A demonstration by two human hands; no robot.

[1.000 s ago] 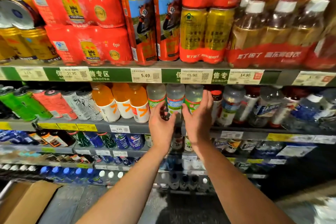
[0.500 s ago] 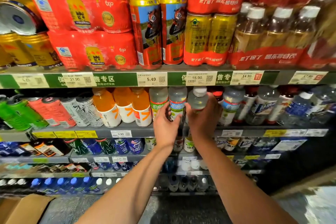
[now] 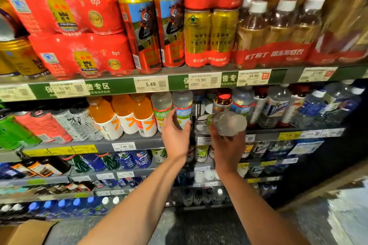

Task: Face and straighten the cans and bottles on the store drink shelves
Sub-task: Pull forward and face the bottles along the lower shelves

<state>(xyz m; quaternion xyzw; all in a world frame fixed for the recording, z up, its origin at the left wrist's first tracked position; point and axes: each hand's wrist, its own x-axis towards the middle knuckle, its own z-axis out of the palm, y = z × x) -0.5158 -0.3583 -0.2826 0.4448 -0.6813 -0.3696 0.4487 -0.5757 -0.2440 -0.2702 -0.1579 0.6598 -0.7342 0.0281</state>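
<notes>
Right hand [image 3: 229,145] now grips a bottle [image 3: 229,123] tipped out beside the shelf [image 3: 139,142] edge; left hand [image 3: 175,135], fingers spread, steadies its neighbour [image 3: 182,109]. Reseating likely follows.

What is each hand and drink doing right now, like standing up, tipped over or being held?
Left hand: fingers touch the blue-label bottle.
Blue-label bottle: upright on the shelf.
Right hand: grips the clear bottle.
Clear bottle: tipped, bottom facing the camera, off the shelf.
Orange juice bottles: standing in a row.
Tall red cans: upright, fronts forward.
Green cans: leaning.
</notes>
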